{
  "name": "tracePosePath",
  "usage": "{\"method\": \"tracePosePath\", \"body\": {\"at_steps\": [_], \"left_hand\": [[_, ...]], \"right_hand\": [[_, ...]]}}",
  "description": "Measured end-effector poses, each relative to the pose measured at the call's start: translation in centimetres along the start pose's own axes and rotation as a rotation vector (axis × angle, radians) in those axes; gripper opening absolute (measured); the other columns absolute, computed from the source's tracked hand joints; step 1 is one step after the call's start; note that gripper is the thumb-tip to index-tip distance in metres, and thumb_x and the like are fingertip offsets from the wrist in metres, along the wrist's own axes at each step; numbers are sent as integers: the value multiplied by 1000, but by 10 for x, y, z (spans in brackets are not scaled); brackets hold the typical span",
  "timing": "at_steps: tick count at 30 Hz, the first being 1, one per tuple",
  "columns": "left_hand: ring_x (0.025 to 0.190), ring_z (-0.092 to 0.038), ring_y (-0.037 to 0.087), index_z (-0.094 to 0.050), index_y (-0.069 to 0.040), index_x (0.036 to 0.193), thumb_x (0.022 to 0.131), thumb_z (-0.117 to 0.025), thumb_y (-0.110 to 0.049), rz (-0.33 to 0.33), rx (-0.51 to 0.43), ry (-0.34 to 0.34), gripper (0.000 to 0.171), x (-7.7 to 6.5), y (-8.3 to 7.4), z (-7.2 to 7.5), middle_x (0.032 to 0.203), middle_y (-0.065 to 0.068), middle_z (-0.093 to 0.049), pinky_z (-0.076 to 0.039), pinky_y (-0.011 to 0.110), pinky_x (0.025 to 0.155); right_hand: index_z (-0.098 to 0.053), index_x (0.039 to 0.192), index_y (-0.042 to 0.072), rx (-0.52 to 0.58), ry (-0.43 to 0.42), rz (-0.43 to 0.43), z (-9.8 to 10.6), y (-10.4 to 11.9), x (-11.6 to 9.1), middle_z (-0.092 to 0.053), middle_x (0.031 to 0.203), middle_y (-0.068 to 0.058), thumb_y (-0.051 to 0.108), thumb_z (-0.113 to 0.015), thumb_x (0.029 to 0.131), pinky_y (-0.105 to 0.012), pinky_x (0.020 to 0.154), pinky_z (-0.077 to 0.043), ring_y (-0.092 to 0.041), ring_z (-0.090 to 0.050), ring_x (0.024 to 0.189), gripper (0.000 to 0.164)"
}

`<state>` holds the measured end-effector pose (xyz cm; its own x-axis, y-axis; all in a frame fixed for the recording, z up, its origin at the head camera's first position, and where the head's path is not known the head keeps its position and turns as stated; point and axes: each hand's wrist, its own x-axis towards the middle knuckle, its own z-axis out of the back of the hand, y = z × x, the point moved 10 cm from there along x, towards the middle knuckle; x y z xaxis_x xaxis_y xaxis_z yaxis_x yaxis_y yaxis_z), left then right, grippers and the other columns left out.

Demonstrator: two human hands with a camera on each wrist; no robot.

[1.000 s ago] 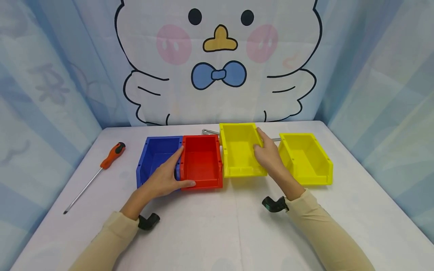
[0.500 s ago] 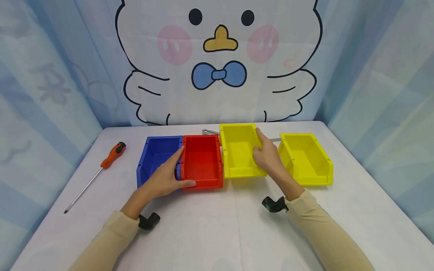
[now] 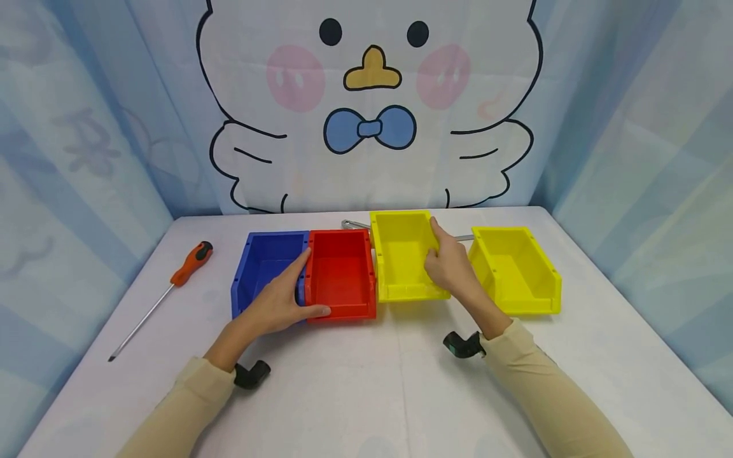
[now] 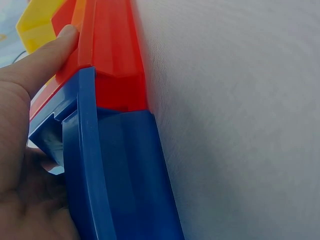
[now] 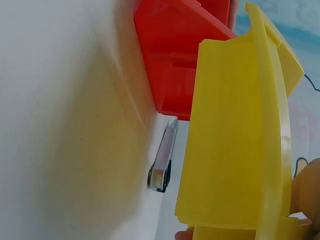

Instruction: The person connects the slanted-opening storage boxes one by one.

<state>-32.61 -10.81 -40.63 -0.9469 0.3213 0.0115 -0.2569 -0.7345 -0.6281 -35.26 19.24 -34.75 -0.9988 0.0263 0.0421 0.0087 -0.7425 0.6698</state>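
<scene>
My left hand [image 3: 277, 298] holds the red bin [image 3: 342, 273] at its left side, thumb on the front edge, fingers reaching over the blue bin [image 3: 266, 257]. In the left wrist view the thumb lies on the red rim, and the other fingers are partly hidden behind the blue bin. My right hand [image 3: 452, 262] grips the right wall of a yellow bin [image 3: 403, 254]. That yellow bin hangs above the table beside the red one; the right wrist view shows a gap and a shadow under it. A second yellow bin [image 3: 523, 267] stands at the right.
A screwdriver [image 3: 191, 262] with an orange and black handle lies at the far left. Behind the held yellow bin lies a metal tool [image 3: 355, 224], mostly hidden in the head view. Printed curtains stand behind and beside the white table [image 3: 343, 394].
</scene>
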Motion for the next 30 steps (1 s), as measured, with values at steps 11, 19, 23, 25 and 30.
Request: {"method": "tracePosePath", "body": {"at_steps": [11, 19, 23, 25, 30], "left_hand": [[160, -31, 47, -8, -16, 172, 86, -82, -54, -17, -1, -4, 120, 0, -2, 2, 178, 17, -22, -48, 66, 114], [161, -30, 45, -7, -20, 173, 86, -83, -54, -8, -10, 6, 121, 2, -2, -2, 178, 14, -21, -48, 66, 115], [161, -30, 45, -7, -19, 173, 86, -83, -54, -27, -20, 7, 120, 4, -5, -3, 178, 14, -22, -48, 66, 115], [161, -30, 45, -8, -19, 172, 86, -83, -53, -22, -19, 4, 119, 2, -4, -2, 178, 15, -21, -48, 67, 116], [161, -30, 45, -8, -18, 172, 86, -83, -53, -14, -7, -6, 119, -1, -1, 1, 178, 15, -21, -46, 67, 117]], "right_hand": [[-29, 167, 6, -70, -131, 94, 16, 21, -1, -42, 168, -22, 30, -54, 109, -59, 129, -35, -42, -42, 154, 68], [-46, 160, 10, 40, -151, 237, 18, 55, -4, -53, 161, -18, 31, -56, 110, -57, 127, -40, -38, -48, 151, 55], [-50, 157, 13, 162, -55, 236, 4, 61, -4, -59, 155, -17, 31, -56, 110, -53, 121, -49, -36, -56, 146, 51], [-49, 158, 13, 228, 12, 223, -8, 63, -3, -60, 155, -16, 32, -55, 111, -52, 118, -52, -36, -58, 144, 51], [-45, 162, 17, 360, 122, 142, -34, 63, 2, -58, 156, -16, 34, -52, 112, -48, 106, -61, -34, -60, 140, 53]]}}
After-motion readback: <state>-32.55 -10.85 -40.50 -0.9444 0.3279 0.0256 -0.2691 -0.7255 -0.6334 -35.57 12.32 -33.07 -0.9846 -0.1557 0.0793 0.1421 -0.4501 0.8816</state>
